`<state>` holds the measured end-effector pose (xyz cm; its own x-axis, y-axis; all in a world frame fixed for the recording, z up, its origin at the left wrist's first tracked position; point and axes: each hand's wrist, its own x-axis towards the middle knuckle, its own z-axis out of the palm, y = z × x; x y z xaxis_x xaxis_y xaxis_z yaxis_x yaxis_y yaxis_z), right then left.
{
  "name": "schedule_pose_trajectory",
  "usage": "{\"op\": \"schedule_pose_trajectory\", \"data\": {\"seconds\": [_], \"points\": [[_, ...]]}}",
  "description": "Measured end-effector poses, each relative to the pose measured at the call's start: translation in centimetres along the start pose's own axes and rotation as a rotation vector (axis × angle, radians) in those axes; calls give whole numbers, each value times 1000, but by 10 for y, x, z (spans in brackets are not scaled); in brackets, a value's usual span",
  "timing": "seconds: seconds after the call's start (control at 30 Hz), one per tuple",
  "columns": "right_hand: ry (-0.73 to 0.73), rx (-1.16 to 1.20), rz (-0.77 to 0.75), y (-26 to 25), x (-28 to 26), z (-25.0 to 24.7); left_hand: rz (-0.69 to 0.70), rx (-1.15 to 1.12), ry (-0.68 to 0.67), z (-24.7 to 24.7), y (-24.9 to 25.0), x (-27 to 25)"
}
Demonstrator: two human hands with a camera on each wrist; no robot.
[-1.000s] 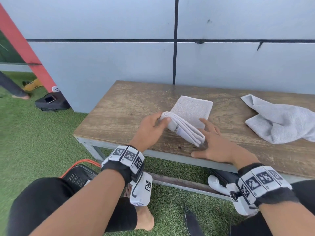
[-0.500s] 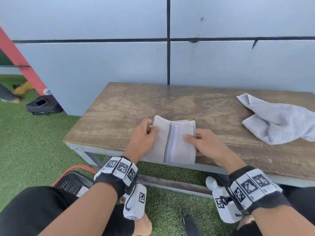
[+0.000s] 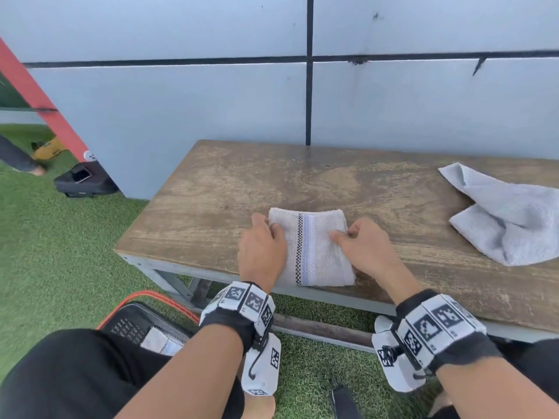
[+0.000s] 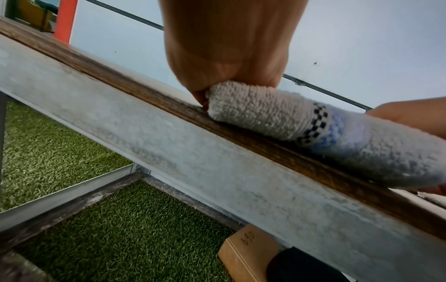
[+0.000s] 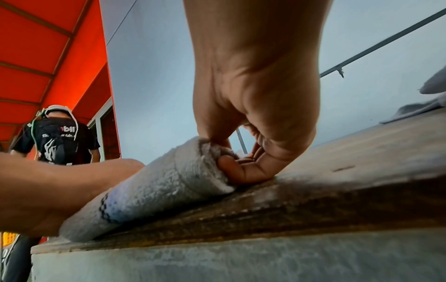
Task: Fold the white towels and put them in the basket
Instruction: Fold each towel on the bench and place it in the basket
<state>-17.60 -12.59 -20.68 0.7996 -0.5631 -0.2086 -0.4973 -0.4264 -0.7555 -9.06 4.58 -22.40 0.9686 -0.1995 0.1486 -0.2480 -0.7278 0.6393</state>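
Observation:
A folded white towel (image 3: 317, 252) with a black checked and blue stripe lies at the front edge of the wooden bench (image 3: 211, 207). My left hand (image 3: 272, 229) grips its left edge, with the fingers curled over the fold (image 4: 265, 114). My right hand (image 3: 340, 235) pinches the right edge between thumb and fingers, which shows plainly in the right wrist view (image 5: 224, 158). A second, loose white towel (image 3: 508, 216) lies crumpled at the bench's right end. The black basket (image 3: 133, 322) with an orange rim sits on the grass at my lower left, with a folded towel (image 3: 160, 343) inside it.
A grey wall stands right behind the bench. Green turf covers the ground, and a metal crossbar (image 3: 317, 328) runs under the bench. A black case (image 3: 84, 179) lies by a red post at the far left. A cardboard box (image 4: 248, 248) sits under the bench. A person (image 5: 58, 137) stands behind on the left.
The towel's lifted half came down towards me, making a flat fold at the front edge. Both hands moved onto its side edges and now grip them.

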Motion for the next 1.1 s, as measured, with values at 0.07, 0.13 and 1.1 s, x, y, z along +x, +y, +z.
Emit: {"op": "schedule_pose_trajectory", "data": {"seconds": [0.07,0.13,1.1], "points": [[-12,5,15,-4,-3,-1,4,39,-11,1,0,1],[56,-156,-117,-4,-3,-1,41,111,-38,0,1,5],[-130,-309,-160,-28,-22,19,-187,-128,-177,-47,15,-8]]}}
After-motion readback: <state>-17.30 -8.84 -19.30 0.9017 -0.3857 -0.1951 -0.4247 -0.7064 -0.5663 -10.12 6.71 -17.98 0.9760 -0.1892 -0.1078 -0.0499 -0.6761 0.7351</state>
